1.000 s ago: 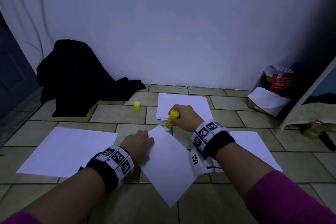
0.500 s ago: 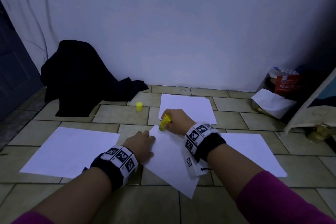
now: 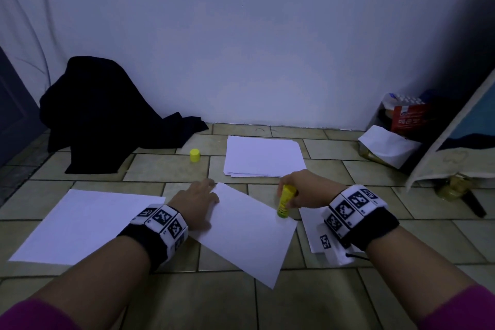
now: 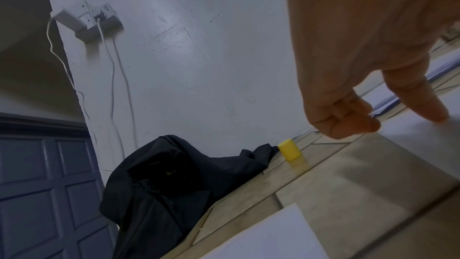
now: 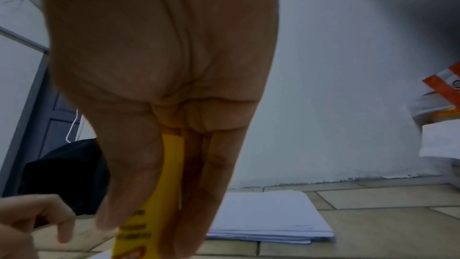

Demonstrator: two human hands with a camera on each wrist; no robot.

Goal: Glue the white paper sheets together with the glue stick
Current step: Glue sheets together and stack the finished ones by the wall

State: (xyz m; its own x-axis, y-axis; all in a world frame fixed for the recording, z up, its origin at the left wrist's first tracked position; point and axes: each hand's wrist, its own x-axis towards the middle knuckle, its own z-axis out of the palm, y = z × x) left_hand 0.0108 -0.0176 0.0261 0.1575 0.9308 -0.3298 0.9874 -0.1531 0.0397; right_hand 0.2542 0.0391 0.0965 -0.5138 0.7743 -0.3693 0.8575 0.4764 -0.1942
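Note:
A white sheet [image 3: 246, 233] lies skewed on the tiled floor in front of me. My left hand [image 3: 197, 201] rests on its left edge, holding it down with relaxed fingers [image 4: 348, 123]. My right hand [image 3: 302, 191] grips a yellow glue stick [image 3: 285, 201] upright, its tip touching the sheet's right corner; the right wrist view shows the fingers wrapped round the glue stick [image 5: 154, 204]. The yellow cap [image 3: 195, 155] stands apart on a tile, seen too as the cap [image 4: 290, 150]. A stack of white paper [image 3: 263, 157] lies beyond.
Another white sheet [image 3: 85, 225] lies to the left and one [image 3: 313, 225] under my right wrist. Dark clothing [image 3: 107, 118] is heaped by the wall at left. Boxes and a bag [image 3: 396, 139] crowd the right corner, with a leaning board [image 3: 460, 126] beside them.
My right hand has drawn the glue stick from the sheet's top corner rightward along its edge to the right corner. The left hand stayed on the sheet.

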